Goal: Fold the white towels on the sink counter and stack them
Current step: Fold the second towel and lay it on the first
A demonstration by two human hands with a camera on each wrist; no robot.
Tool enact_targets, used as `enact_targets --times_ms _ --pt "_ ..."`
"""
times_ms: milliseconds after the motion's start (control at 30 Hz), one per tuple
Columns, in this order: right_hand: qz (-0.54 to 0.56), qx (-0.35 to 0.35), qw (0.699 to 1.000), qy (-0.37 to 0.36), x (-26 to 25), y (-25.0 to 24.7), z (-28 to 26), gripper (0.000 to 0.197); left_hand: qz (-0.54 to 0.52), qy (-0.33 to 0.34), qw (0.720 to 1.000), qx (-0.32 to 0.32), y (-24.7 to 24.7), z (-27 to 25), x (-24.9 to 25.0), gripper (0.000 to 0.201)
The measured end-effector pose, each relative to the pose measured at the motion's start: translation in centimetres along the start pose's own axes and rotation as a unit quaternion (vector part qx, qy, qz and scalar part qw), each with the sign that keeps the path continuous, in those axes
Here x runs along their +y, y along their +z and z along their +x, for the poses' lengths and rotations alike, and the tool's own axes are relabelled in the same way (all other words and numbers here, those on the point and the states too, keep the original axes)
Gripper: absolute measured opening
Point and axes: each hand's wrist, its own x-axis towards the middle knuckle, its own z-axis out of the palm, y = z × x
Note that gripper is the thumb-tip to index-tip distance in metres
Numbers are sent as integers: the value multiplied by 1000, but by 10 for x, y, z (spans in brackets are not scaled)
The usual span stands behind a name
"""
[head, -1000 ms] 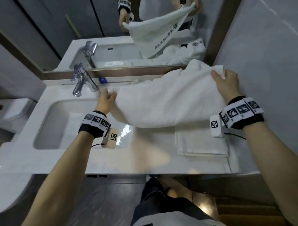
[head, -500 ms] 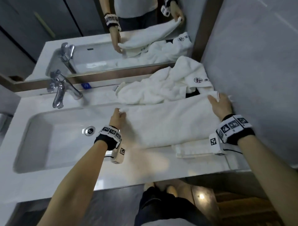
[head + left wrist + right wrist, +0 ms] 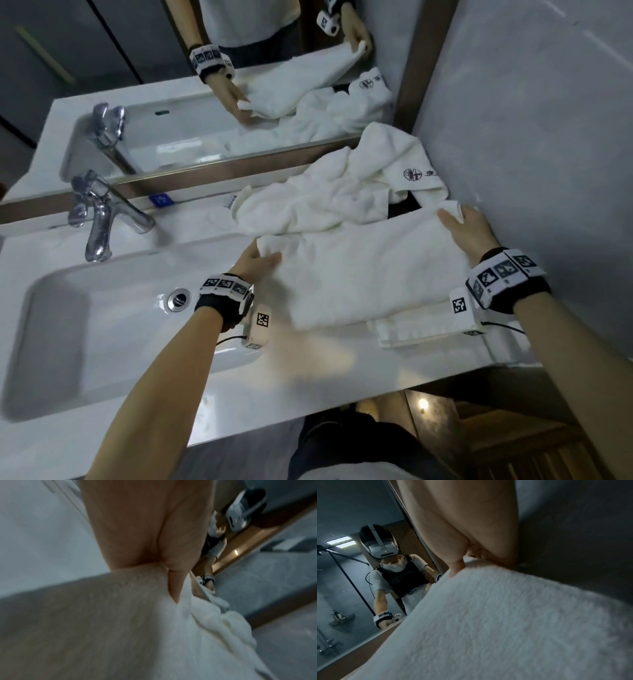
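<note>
A white towel (image 3: 370, 270) lies spread across the counter, right of the basin. My left hand (image 3: 260, 260) pinches its far left corner, and my right hand (image 3: 462, 222) pinches its far right corner by the wall. In the wrist views the towel (image 3: 154, 635) (image 3: 505, 622) fills the lower half under each thumb. A folded white towel (image 3: 421, 329) lies beneath its near edge. Behind it sits a crumpled heap of white towels (image 3: 329, 198) with a dark logo.
The sink basin (image 3: 102, 325) with its drain (image 3: 179, 298) lies left, with a chrome faucet (image 3: 99, 219) behind it. A mirror (image 3: 205, 85) runs along the back and a grey wall (image 3: 531, 137) closes the right side. The counter's front edge (image 3: 308, 404) is near my body.
Both hands have brought the held towel down from the air and laid it on the counter over the folded towel. The view has tilted down toward the counter.
</note>
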Motion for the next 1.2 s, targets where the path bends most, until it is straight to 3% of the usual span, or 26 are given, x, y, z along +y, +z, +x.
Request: enact_targets --times_ms 133,300,367,467,567,633,700,767,867,967,1033,1100,1200 --pt "36 -7 999 -17 -1 -8 -2 30 -111 -5 994 -15 -28 -16 6 42" --pt "75 -29 995 -54 -19 -10 -11 29 -105 30 994 -8 -54 -43 30 46" --pt "80 -21 992 -99 -35 -9 -12 29 -92 72 993 13 -62 -56 45 34" --pt "52 4 981 -186 -63 -11 -7 26 -36 156 982 100 -77 -69 70 21" --pt "79 42 967 -238 -83 -18 -5 21 48 256 949 176 -89 -75 82 29" --pt "61 52 959 -274 -86 -26 -6 16 157 315 916 193 -90 -78 77 42" --pt "19 39 953 -301 -74 -30 -11 17 271 344 877 199 -84 -82 60 39" --pt "-52 32 948 -312 -49 -29 -21 22 328 329 861 208 -73 -83 32 23" --pt "-154 8 945 -288 -3 -18 -42 29 365 269 875 171 -49 -86 -21 17" --pt "-186 -25 953 -238 38 -9 -61 36 400 206 885 119 -27 -97 -67 15" --pt "-222 -53 951 -208 60 -7 -69 42 397 195 893 88 -21 -106 -88 27" --pt "-253 -77 945 -195 74 -7 -73 47 391 184 900 58 -22 -115 -97 52" --pt "-230 -71 956 -170 84 -6 -69 39 304 146 937 96 -27 -121 -97 61"
